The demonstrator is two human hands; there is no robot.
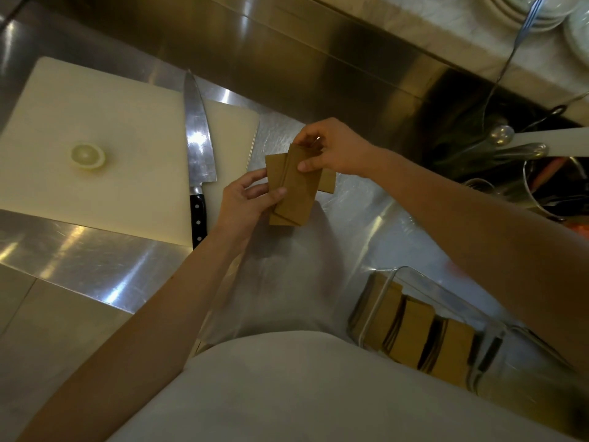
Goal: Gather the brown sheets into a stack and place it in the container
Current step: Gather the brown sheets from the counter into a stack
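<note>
A small bundle of brown sheets (293,189) is held above the steel counter, its sheets fanned and not squared up. My left hand (242,202) grips the bundle from the left and below, thumb across its face. My right hand (331,151) pinches the bundle's upper right part between thumb and fingers. A clear plastic container (427,317) stands at the lower right near the counter's front edge. It holds several upright groups of brown sheets (414,336).
A white cutting board (95,129) lies to the left with half a lemon (87,155) and a large chef's knife (198,154) along its right side. Behind the counter runs a steel ledge with utensils (510,145) and stacked plates (541,11) at the right.
</note>
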